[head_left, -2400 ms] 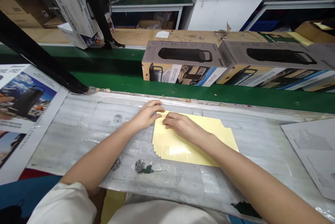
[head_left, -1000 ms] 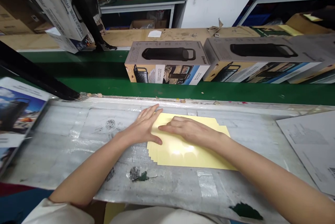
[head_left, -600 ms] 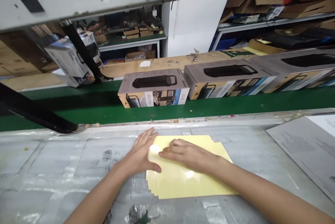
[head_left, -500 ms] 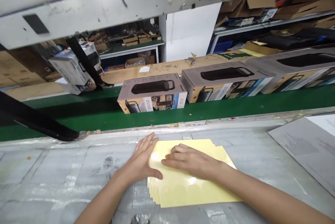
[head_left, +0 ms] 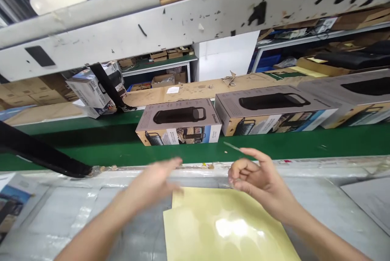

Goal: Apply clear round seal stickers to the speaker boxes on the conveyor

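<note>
Yellow sheets lie stacked on the plastic-covered bench, with faint round outlines and glare on the top one. Above their far right part is my right hand, its fingers curled and the index finger pointing forward. A thin clear sticker clings to that index fingertip and juts out to the left. My left hand hovers over the sheets' far left corner, blurred by motion, with thumb and fingers apart and nothing in it.
Printed speaker boxes stand on the green belt: a near one, a middle one and one at right. Another box sits at the left bench edge. A grey sheet lies at right. A white beam crosses overhead.
My right hand has lifted off the yellow sheets, now with a clear sticker at its fingertip. My left hand has left the sheets too. The view has shifted, and a box shows at left.
</note>
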Motion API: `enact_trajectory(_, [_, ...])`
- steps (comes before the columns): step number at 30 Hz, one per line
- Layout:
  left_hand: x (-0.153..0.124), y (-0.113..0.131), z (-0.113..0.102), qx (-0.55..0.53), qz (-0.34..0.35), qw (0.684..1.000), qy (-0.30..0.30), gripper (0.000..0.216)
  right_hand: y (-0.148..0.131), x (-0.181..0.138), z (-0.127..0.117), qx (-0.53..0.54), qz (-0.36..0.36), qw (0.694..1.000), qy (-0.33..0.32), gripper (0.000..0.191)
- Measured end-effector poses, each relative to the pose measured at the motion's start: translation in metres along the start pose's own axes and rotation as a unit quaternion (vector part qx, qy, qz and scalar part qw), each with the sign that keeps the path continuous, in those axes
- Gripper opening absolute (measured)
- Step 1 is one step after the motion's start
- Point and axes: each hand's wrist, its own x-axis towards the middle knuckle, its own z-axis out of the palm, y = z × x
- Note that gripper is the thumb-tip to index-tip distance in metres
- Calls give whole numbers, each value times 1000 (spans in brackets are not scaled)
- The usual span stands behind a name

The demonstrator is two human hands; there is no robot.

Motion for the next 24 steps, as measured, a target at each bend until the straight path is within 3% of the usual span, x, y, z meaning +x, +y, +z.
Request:
enact_trajectory(1, [26, -1, -25, 8, 13, 997, 79, 47, -5, 9, -5, -11, -4, 1000, 9, 52])
enact_trajectory(2, [57, -3, -49, 23, 30, 986, 160, 37, -8, 19, -9, -26, -9, 999, 19, 52])
enact_trajectory(4, [125, -14, -91, 73, 63, 959, 268, 32, -12, 36, -13, -48, -13, 998, 33, 53])
enact_trajectory(5, [158, -21, -106, 113, 63, 950, 283, 34, -12, 44, -12, -53, -12, 998, 34, 53])
enact_trajectory(7, [209, -39, -121, 176, -6, 952, 252, 32, -11, 61, -8, -56, -6, 998, 22, 53])
enact_trajectory(9, [234, -57, -120, 198, -47, 957, 209, 30, -8, 82, -4, -64, 6, 998, 3, 55])
enact_trajectory(11, [235, -72, -110, 194, -52, 961, 190, 33, -1, 110, -1, -83, 17, 996, -10, 59])
enact_trajectory(14, [208, -85, -92, 186, -39, 966, 176, 38, 19, 165, 3, -111, 16, 993, -24, 68])
enact_trajectory(19, [174, -81, -80, 154, -30, 972, 176, 41, 60, 257, 19, -174, 8, 982, -78, 76])
enact_trajectory(24, [172, -76, -80, 152, -50, 971, 179, 38, 84, 298, 37, -211, 42, 972, -98, 78])
